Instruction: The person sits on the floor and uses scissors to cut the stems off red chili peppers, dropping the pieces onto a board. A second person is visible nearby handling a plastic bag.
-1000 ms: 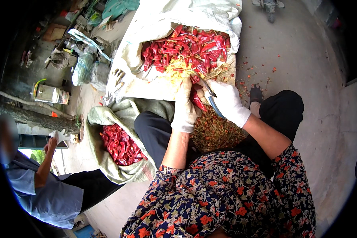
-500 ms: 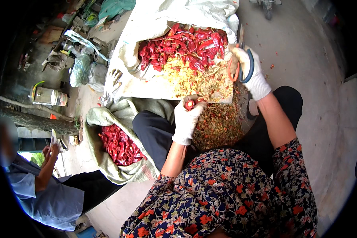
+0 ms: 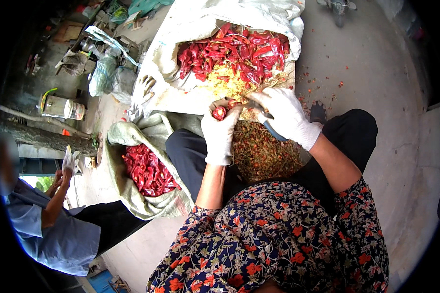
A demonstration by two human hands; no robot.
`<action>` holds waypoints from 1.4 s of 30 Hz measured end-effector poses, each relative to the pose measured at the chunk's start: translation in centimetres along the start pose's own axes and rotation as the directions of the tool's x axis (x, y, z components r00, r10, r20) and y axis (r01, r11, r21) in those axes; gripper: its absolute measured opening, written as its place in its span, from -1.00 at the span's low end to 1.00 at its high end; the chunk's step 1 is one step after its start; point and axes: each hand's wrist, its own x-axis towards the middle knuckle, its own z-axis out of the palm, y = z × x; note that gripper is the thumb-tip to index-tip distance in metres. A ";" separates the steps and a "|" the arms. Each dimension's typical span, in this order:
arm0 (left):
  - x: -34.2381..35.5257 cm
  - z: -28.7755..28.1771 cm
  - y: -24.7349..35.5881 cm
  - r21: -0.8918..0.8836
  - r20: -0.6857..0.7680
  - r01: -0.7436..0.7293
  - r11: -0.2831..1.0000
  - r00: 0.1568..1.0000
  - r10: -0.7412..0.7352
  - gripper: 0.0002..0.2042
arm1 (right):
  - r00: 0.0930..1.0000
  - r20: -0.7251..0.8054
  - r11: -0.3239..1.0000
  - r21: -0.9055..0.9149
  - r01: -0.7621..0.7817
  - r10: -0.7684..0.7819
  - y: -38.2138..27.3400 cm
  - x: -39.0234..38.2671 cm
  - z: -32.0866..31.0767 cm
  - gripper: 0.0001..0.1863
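Observation:
My left hand [image 3: 217, 136], in a white glove, is closed round red dried chili peppers [image 3: 219, 113], their cut ends showing above the fingers. Close on its right, my gloved right hand [image 3: 286, 115] grips a pair of scissors [image 3: 275, 132] with a blue handle loop. The blades point at the peppers and are partly hidden by the hands. Just beyond, a heap of red dried chilies [image 3: 252, 53] spills from a white sack [image 3: 230, 17] onto a pale board [image 3: 183, 103]. Yellow seeds [image 3: 225, 83] lie in front of that heap.
An open greenish sack [image 3: 116, 168] of red chilies [image 3: 149, 173] stands left of my legs. Clipped stems and bits [image 3: 264, 156] are piled between my knees. A spare glove [image 3: 143, 93] lies on the board's left edge. Another person [image 3: 49, 229] sits at the far left.
My right hand has come left and down with the scissors, from beside the chili heap to the peppers in my left hand. The left hand has shifted slightly left.

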 end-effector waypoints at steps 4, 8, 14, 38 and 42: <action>0.7 0.4 0.0 -0.044 -0.074 -0.053 0.998 0.996 0.050 -0.69 | 0.998 0.067 0.995 -0.097 0.025 -0.019 -0.1 -1.0 0.8 -0.53; 1.0 0.6 -1.0 0.003 -0.084 -0.109 0.994 0.990 0.109 -0.67 | 0.989 0.144 0.989 -0.145 -0.018 0.039 0.5 -1.2 1.0 -0.55; 1.0 0.7 0.3 -0.018 -0.152 -0.056 0.998 0.987 0.052 -0.53 | 0.962 0.254 0.991 -0.110 -0.071 0.097 0.5 -1.3 1.0 -0.54; -1.4 1.2 1.0 0.062 0.054 -0.173 0.983 0.984 0.170 -0.29 | 0.986 0.161 0.992 -0.127 -0.009 0.029 -0.6 -1.2 1.7 -0.53; -1.5 0.4 0.7 0.035 0.064 -0.236 0.971 0.970 0.234 -0.24 | 0.977 0.210 0.999 -0.038 -0.016 0.023 -0.6 -1.3 2.3 -0.70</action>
